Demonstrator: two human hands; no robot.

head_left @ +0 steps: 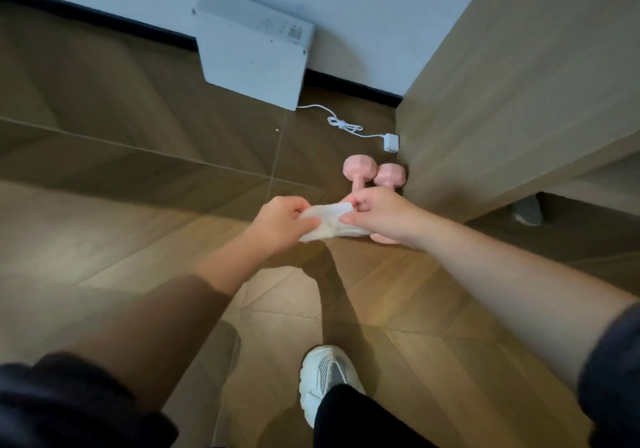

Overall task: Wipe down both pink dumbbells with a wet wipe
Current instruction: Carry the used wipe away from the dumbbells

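- Both dumbbells are plain pale pink.
- The wipe is white.
- The floor is brown, with a slanting wood-grain pattern and thin pale seams.
- The wall is white and its skirting is black.
- The flat box is pale grey-white.
- The cable and the plug are white.
- The cabinet is light beige with faint wood grain.
- The shoe is white with a grey mesh panel.
- The trouser leg is black, and the sleeves are very dark.

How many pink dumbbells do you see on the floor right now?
2. They lie side by side on the floor beside the wooden cabinet: the left dumbbell and the right dumbbell, nearer the cabinet. The left hand, right hand and wipe hide their near ends.
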